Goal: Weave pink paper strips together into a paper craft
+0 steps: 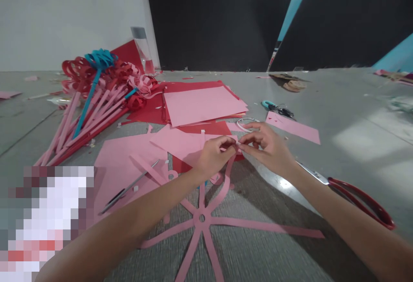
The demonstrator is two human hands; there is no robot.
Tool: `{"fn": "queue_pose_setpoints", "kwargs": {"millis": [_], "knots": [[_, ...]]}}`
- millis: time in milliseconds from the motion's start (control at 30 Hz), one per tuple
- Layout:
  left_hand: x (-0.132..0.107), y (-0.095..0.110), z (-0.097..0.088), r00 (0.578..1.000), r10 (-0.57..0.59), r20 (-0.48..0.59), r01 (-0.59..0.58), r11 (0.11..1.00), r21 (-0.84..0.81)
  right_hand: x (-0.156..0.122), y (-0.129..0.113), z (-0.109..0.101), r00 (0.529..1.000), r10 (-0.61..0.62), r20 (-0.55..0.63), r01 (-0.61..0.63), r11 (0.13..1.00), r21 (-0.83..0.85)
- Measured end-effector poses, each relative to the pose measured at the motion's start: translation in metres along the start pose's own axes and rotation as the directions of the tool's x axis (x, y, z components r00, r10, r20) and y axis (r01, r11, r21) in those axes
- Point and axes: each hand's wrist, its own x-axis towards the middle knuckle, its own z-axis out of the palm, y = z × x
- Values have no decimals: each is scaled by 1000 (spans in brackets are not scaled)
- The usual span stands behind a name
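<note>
A pink paper cutout (206, 221) lies on the grey surface, with several long strips spreading from a ring with a small hole. One strip curves up to my left hand (213, 156), which pinches its end. Fingertips of my right hand (269, 149) are closed at that same end, on a tiny white piece; whether it is tape or paper I cannot tell. Another strip points away from me and carries a white square (202, 131) at its tip. Just behind my right hand is a white ring, perhaps a tape roll (240, 123).
Left stands a heap of pink, red and blue paper flowers (100, 84) on stems. Pink sheets (203, 103) lie over red paper behind my hands. A pen (129, 187) is on the left, red-handled scissors (351, 200) on the right, teal-handled scissors (269, 105) farther back, near a bottle (142, 49).
</note>
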Motion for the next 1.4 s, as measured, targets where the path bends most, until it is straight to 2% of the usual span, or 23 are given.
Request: {"fn": "queue_pose_setpoints", "kwargs": {"millis": [167,367,667,833,1100,1400], "knots": [[-1,2,0,1000,-12,-2,12,1000,15,0,-5,-2,999,29,31,-30,999,14],[-2,2,0,1000,9,6,-9,1000,5,1,2,-1,1000,16,23,-16,1000,26],[0,1,-1,999,-22,-41,25,997,77,0,-4,-3,999,16,36,-17,1000,19],[0,0,-1,1000,-7,-28,9,997,80,0,4,-1,999,15,40,-18,998,65],[-2,0,-1,1000,-4,-5,4,998,56,0,2,1,1000,28,12,-29,999,27],[-4,2,0,1000,20,8,-20,997,76,0,5,1,1000,-12,-3,12,999,-33]]}}
